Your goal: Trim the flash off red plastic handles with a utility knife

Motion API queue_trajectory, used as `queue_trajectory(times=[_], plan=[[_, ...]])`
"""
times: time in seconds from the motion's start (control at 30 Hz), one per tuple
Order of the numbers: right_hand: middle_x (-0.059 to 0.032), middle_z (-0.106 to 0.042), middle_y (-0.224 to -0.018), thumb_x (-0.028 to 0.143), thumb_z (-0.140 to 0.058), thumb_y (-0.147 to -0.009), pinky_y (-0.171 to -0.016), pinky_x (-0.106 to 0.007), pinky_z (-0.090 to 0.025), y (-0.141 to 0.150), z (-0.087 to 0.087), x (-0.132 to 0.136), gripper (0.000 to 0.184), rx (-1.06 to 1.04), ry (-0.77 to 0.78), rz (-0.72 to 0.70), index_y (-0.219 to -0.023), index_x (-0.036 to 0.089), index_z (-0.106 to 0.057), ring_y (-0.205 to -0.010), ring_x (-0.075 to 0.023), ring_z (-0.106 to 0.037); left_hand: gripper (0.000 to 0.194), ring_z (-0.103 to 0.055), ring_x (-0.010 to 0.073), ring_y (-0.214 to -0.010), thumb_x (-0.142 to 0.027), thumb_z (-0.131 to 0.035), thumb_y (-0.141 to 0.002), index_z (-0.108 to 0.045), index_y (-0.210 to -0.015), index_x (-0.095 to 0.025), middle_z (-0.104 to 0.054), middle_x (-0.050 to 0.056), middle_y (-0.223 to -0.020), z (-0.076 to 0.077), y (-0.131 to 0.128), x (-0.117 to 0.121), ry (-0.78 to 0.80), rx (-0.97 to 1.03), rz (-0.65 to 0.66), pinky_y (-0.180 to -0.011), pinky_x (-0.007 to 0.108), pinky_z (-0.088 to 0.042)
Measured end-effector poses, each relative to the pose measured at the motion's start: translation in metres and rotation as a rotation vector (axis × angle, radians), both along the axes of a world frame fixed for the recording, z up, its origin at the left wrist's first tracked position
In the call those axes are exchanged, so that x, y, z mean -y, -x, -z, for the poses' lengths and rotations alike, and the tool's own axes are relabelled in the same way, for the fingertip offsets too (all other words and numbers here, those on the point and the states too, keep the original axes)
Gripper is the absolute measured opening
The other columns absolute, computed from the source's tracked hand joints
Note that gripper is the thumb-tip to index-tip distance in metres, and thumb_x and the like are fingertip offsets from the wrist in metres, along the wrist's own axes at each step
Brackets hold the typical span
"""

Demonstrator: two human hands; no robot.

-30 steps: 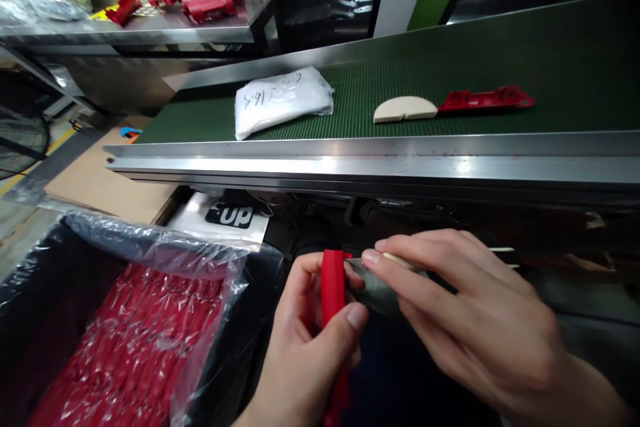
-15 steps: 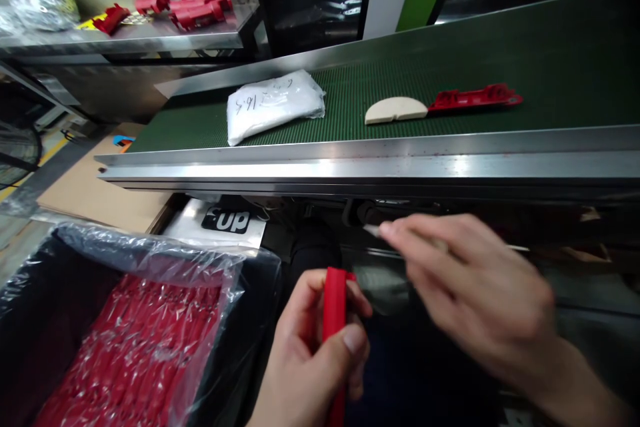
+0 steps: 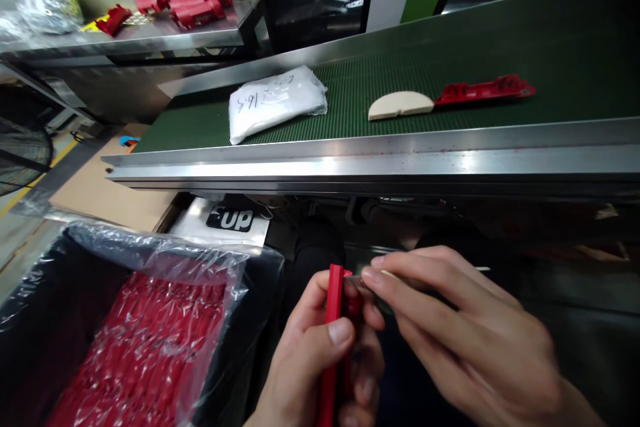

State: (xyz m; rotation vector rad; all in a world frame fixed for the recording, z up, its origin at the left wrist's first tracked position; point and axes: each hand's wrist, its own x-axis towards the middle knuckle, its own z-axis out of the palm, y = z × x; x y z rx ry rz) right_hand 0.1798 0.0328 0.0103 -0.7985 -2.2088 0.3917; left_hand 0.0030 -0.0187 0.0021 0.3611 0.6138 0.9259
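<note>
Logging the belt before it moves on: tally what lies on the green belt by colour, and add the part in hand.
White: 1, the bag
Cream: 1, the half-disc
Red on the belt: 1, the long part
Red in hand: 1, the strip in the left hand, with the right hand at its top
Total: 4

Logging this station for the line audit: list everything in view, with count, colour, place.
red plastic part: 1, red, upright in left hand
thin blade tool: 1, grey with pale handle, in right hand, tip at the part
conveyor belt: 1, green, steel rail
white bag: 1, on belt, left
beige half-disc: 1, on belt
red moulding: 1, on belt, beside half-disc
lined bin of red parts: 1, lower left
shelf parts: several, red, upper left
left hand: 1
right hand: 1
</note>
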Motion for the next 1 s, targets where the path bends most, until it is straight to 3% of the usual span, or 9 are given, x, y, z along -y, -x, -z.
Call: queue_trajectory(times=[0.13, 0.27, 0.37, 0.43, 0.53, 0.7, 0.87, 1.0], plan=[[-0.013, -0.064, -0.107, -0.003, -0.054, -0.088, -0.082, -0.035, -0.049, -0.002, 0.007, -0.003, 0.033, -0.012, 0.001, 0.001, -0.118, 0.007, -0.066, -0.1, -0.0196, -0.057, 0.02, -0.042, 0.0031, -0.048, -0.037, -0.061, -0.093, -0.055, -0.107, -0.024, -0.058, 0.0, -0.082, 0.001, -0.001, 0.0, -0.026, 0.041, -0.052, -0.041, 0.009, -0.037], [-0.0113, -0.062, -0.114, -0.004, -0.055, -0.087, -0.088, -0.036, -0.049, -0.01, 0.01, -0.009, 0.04, -0.043, 0.037, 0.113, -0.123, 0.011, -0.063, -0.103, -0.0188, -0.058, 0.024, -0.054, 0.0042, -0.057, -0.03, -0.068, -0.087, -0.059, -0.106, -0.02, -0.063, 0.006, -0.101, 0.009, -0.006, 0.003, -0.112, 0.158, -0.044, -0.05, 0.01, -0.043], [-0.0116, -0.061, -0.115, -0.004, -0.055, -0.086, -0.086, -0.035, -0.05, -0.014, 0.006, -0.01, 0.04, -0.027, 0.055, 0.034, -0.122, 0.012, -0.063, -0.105, -0.0202, -0.058, 0.025, -0.061, 0.0103, -0.061, -0.034, -0.05, -0.096, -0.057, -0.114, -0.017, -0.066, 0.012, -0.101, 0.019, -0.01, 0.005, -0.145, 0.322, -0.068, -0.052, 0.014, -0.048], [-0.0113, -0.062, -0.113, -0.003, -0.054, -0.086, -0.084, -0.037, -0.049, -0.015, 0.003, -0.009, 0.038, 0.014, 0.032, -0.052, -0.119, 0.013, -0.065, -0.105, -0.0219, -0.058, 0.034, -0.064, 0.0133, -0.063, -0.037, -0.041, -0.099, -0.056, -0.119, -0.015, -0.069, 0.015, -0.097, 0.023, -0.009, 0.007, -0.105, 0.389, -0.055, -0.055, 0.017, -0.05], [-0.0109, -0.063, -0.112, -0.001, -0.055, -0.086, -0.083, -0.041, -0.049, -0.015, 0.001, -0.009, 0.036, 0.029, 0.003, -0.102, -0.117, 0.015, -0.065, -0.102, -0.0238, -0.058, 0.04, -0.065, 0.0147, -0.064, -0.042, -0.043, -0.098, -0.059, -0.119, -0.012, -0.072, 0.015, -0.087, 0.023, -0.003, 0.009, -0.012, 0.42, 0.002, -0.058, 0.017, -0.05], [-0.0102, -0.064, -0.115, 0.001, -0.057, -0.085, -0.084, -0.043, -0.048, -0.017, 0.005, -0.012, 0.041, 0.053, -0.018, -0.142, -0.122, 0.018, -0.063, -0.104, -0.0248, -0.058, 0.039, -0.061, 0.016, -0.05, -0.039, -0.046, -0.096, -0.065, -0.109, -0.007, -0.069, 0.012, -0.071, 0.014, 0.006, 0.011, 0.106, 0.263, 0.024, -0.045, 0.018, -0.041], [-0.0094, -0.064, -0.113, 0.0, -0.054, -0.086, -0.084, -0.044, -0.048, -0.015, 0.007, -0.017, 0.038, 0.051, -0.052, -0.165, -0.119, 0.016, -0.063, -0.102, -0.0232, -0.058, 0.043, -0.044, 0.0104, -0.035, -0.038, -0.04, -0.096, -0.065, -0.106, -0.005, -0.064, 0.009, -0.061, 0.017, 0.001, 0.015, 0.074, 0.323, -0.028, -0.033, 0.015, -0.027], [-0.0081, -0.066, -0.108, 0.002, -0.055, -0.087, -0.082, -0.043, -0.049, -0.015, 0.007, -0.022, 0.035, 0.059, -0.127, -0.159, -0.118, 0.018, -0.063, -0.098, -0.0229, -0.059, 0.042, -0.04, 0.0101, -0.034, -0.037, -0.041, -0.094, -0.066, -0.104, -0.006, -0.062, 0.008, -0.059, 0.02, 0.003, 0.013, 0.06, 0.324, -0.004, -0.032, 0.016, -0.026]])
